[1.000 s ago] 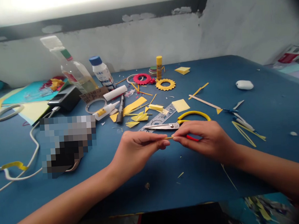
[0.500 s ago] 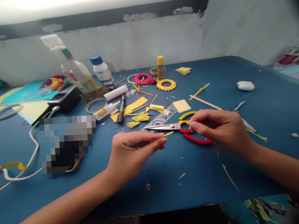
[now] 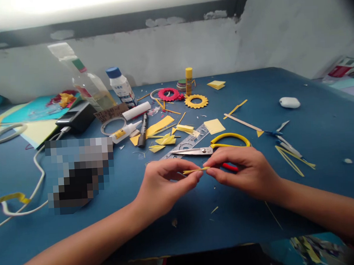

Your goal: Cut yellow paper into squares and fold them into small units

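Observation:
Between my two hands is a thin folded strip of yellow paper (image 3: 203, 169), held level above the table's front part. My left hand (image 3: 171, 183) pinches it between thumb and forefinger. At its right end the fingertips of my right hand (image 3: 242, 172) are closed on it. Just behind the hands lie scissors (image 3: 193, 151) with a yellow and a red handle, the red one mostly hidden by my right hand. The scissor blades rest across a clear plastic ruler (image 3: 180, 144). Several folded yellow paper pieces (image 3: 167, 139) are left of the ruler.
On the left are a phone-like blurred object (image 3: 80, 174) with white cables, a glue tube (image 3: 124, 132) and a black marker (image 3: 143, 130). Bottles (image 3: 122, 88) and a glue stick (image 3: 189, 81) stand at the back. A white case (image 3: 289, 102) and wooden stick (image 3: 242, 122) lie right.
My right hand has moved left and down to the strip and now grips its right end. More of the scissors' yellow handle shows. The left hand has shifted slightly down.

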Tool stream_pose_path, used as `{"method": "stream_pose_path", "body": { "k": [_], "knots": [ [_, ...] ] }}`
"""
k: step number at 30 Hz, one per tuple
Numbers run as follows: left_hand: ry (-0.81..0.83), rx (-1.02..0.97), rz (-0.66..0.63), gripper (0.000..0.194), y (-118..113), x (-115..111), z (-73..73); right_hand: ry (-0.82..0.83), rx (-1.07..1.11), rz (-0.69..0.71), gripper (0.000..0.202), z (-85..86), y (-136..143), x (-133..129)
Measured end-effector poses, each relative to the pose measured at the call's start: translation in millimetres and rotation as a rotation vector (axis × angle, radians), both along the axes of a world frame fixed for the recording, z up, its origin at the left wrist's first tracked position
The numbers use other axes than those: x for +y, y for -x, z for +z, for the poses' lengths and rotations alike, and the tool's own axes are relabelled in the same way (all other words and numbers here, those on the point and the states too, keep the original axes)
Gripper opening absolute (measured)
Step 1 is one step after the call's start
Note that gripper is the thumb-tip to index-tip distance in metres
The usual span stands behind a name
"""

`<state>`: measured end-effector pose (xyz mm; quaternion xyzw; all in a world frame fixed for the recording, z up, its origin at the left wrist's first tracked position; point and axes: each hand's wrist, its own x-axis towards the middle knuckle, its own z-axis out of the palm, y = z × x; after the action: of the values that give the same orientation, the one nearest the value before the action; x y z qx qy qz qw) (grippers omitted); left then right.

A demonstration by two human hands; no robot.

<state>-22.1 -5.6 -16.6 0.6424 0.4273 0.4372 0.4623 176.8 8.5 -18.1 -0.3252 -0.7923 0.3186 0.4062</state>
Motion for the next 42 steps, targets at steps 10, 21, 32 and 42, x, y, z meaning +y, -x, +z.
{"method": "stream_pose_path", "body": {
  "k": [10,21,32,42],
  "knots": [
    [0.13,-0.092,0.016,0.004,-3.0,0.9,2.3,0.061,0.0,-0.04,0.004,0.6,-0.1,-0.9],
    [0.101,-0.014,0.061,0.006,-3.5,-2.5,1.6,0.273,0.05,-0.037,0.008,-0.3,2.8,-1.1],
    [-0.181,0.182,0.019,0.007,-2.9,-3.3,2.5,0.065,-0.028,-0.037,0.002,-0.7,6.0,-5.6],
    [0.056,0.054,-0.081,0.016,1.7,-1.3,0.3,0.093,-0.074,-0.049,0.007,0.7,3.0,-2.4]
  ]
}}
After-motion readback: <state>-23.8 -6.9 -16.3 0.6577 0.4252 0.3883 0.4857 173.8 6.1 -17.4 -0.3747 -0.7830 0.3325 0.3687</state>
